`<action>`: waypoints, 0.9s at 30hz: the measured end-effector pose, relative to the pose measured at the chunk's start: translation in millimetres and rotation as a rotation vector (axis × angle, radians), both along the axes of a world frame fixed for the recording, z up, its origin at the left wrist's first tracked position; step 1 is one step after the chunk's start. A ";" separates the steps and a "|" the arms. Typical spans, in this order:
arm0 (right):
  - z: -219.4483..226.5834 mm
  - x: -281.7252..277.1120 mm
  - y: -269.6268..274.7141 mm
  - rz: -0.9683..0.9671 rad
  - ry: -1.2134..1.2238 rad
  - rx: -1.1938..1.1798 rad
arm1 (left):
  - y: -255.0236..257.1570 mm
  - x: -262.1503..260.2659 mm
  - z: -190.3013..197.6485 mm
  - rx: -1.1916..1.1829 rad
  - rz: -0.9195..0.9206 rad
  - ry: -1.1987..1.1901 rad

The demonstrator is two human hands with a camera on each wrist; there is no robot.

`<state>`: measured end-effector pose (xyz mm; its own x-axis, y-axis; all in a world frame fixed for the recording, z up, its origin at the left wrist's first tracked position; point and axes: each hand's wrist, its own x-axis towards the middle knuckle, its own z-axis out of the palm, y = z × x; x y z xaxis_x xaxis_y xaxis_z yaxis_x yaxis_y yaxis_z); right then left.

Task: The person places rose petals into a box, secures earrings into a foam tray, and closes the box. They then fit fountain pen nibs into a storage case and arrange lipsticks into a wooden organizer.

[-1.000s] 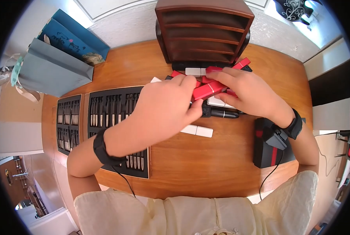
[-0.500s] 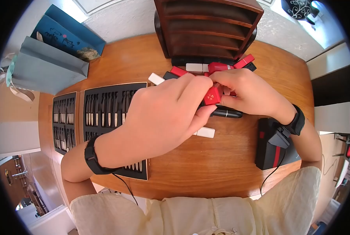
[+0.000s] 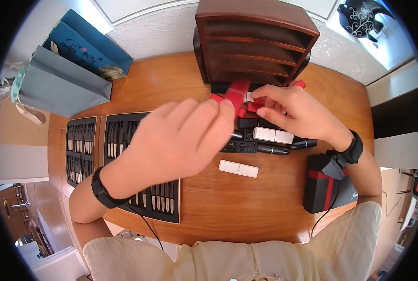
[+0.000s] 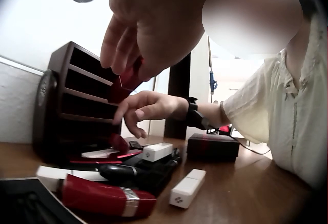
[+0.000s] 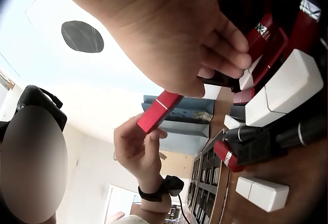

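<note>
Right now, two black slotted trays (image 3: 171, 217) lie farthest left on the wooden bench (image 3: 213, 201), next to the left grip (image 3: 181, 138), whose thumb and fingers are clamped on one end of a red lipstick tube (image 3: 236, 97); the tube projects past the fingertips toward the dark wooden shelf unit (image 3: 255, 42). Further right, a white lipstick tube (image 3: 273, 135) rests on the pile near the right grip (image 3: 305, 112), its loosely bent fingers apart, with a black box (image 3: 317, 192) just beyond.

Red tube (image 3: 237, 96), white bars (image 3: 238, 168).
</note>
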<state>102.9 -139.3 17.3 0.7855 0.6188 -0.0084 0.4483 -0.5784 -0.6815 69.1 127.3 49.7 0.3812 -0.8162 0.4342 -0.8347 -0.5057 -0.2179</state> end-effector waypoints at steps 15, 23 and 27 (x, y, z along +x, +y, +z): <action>10.1 12.9 32.5 -0.072 -0.131 -0.044 | -18.7 75.2 -33.6 -0.022 0.251 -0.315; 6.6 37.2 51.5 -0.131 0.067 0.117 | -20.6 91.4 -38.5 -0.050 0.394 -0.276; 2.3 38.5 54.1 -0.167 0.079 0.101 | -18.6 92.5 -40.9 -0.101 0.357 -0.271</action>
